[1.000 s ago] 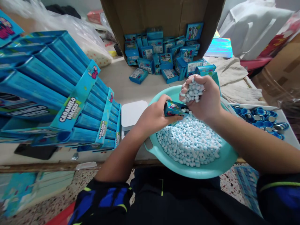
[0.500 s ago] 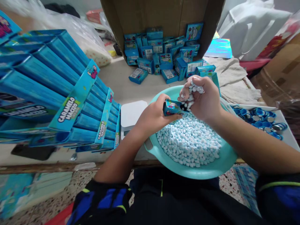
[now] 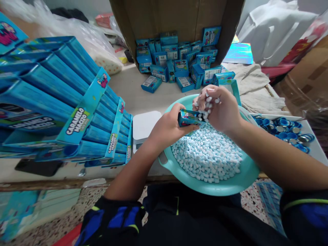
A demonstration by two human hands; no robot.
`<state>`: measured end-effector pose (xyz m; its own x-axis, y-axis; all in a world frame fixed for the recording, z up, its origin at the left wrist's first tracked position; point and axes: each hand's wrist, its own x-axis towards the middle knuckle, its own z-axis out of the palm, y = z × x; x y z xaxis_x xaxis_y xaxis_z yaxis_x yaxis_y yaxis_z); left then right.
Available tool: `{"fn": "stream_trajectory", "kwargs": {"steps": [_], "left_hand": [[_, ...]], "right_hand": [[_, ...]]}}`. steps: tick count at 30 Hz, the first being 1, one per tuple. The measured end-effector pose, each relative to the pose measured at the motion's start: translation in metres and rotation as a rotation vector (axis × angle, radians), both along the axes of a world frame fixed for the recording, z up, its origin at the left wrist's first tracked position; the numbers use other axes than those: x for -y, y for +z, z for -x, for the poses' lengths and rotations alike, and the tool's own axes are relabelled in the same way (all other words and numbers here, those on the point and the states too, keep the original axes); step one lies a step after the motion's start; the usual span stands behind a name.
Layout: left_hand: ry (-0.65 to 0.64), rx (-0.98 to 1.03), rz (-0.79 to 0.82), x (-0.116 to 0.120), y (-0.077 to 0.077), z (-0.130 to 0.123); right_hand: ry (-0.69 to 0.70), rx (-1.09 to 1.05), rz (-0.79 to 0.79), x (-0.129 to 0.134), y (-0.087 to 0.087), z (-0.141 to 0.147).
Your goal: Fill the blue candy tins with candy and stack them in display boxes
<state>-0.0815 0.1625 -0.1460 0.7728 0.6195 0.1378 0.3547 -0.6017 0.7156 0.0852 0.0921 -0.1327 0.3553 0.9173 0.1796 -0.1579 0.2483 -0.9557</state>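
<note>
My left hand is closed around a small blue candy box, which lies tilted with its opening toward the right. Cupped at that opening, my right hand holds several small white candies, some of them at the box's mouth. Both hands are above a turquoise basin. A broad heap of white and pale blue candies fills much of the basin. The inside of the box is mostly hidden by the candies and my fingers.
Blue display trays of cartons stand at left, beside a white scale. Many small blue boxes lie in and before a cardboard box. A white tray of blue-rimmed lids is at right; a dark phone lies front left.
Fewer candies are left in my right palm, and more white ones now show at the mouth of the box. Both hands stay nearly in place.
</note>
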Motion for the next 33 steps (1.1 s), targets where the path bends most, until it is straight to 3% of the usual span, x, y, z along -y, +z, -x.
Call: {"fn": "stream_trajectory", "kwargs": {"steps": [16,33], "left_hand": [[-0.013,0.046,0.044,-0.0010,-0.0002,0.0008],[0.053,0.040,-0.003,-0.0005,-0.0002,0.0010]], "right_hand": [[0.019,-0.090,-0.081,0.0010,-0.0007,0.0023],[-0.065,0.073,-0.061,0.0007,-0.0035,-0.0012]]}}
